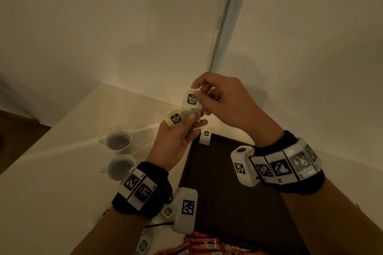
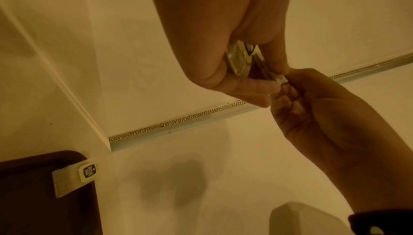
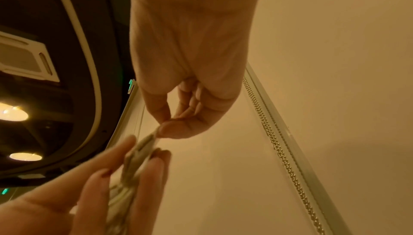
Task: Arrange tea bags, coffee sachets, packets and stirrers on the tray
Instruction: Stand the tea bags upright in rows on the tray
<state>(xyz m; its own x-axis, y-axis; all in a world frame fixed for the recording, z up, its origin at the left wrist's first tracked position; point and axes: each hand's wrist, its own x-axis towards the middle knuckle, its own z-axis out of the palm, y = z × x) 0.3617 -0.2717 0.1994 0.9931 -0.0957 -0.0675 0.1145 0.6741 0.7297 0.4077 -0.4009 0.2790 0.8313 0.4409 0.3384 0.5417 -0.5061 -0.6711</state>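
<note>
My left hand [image 1: 187, 123] grips a small fanned stack of pale green tea bags [image 1: 175, 118] above the table's far corner. My right hand [image 1: 198, 95] pinches the top corner of one tea bag [image 1: 191, 99] that stands up out of the stack. In the left wrist view the stack [image 2: 242, 62] sits between my left thumb and fingers, with the right hand [image 2: 280, 81] pinching its end. The right wrist view shows the same pinch [image 3: 157, 132] on the bags [image 3: 138, 157]. One tea bag [image 1: 205, 136] leans on the far left corner of the dark tray [image 1: 228, 196].
Two white cups [image 1: 118, 141] [image 1: 120, 166] stand on the table left of the tray. Orange sachets [image 1: 207, 244] lie in a pile at the tray's near edge. Loose tea bags [image 1: 167, 211] [image 1: 143, 244] lie under my left wrist. Walls close in behind.
</note>
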